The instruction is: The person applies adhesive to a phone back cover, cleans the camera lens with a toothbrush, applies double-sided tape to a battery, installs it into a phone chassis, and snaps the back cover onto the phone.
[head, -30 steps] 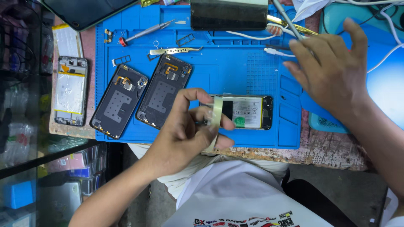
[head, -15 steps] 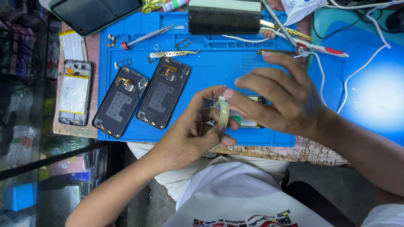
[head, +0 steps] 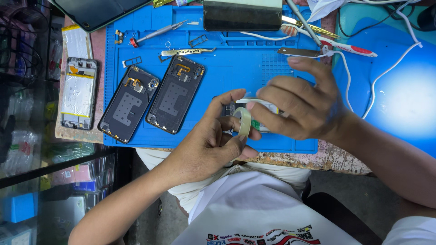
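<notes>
My left hand (head: 206,145) grips a small roll of pale tape (head: 244,122) near the front edge of the blue work mat (head: 236,77). My right hand (head: 302,106) comes in from the right, and its fingertips touch the same roll. Under both hands lies an opened phone (head: 261,109), mostly hidden, with its battery showing. Two dark phone back covers (head: 129,103) (head: 176,94) lie side by side on the mat's left part.
A phone frame with a battery (head: 78,93) lies left of the mat. Tweezers (head: 188,51), a screwdriver (head: 159,32) and small parts sit at the mat's back. A dark screen (head: 243,14), a tablet (head: 100,11), tools and white cables (head: 386,68) lie at the back and right.
My right hand has come down from the mat's right rear to the tape roll in my left hand, covering the opened phone. The view has shifted slightly.
</notes>
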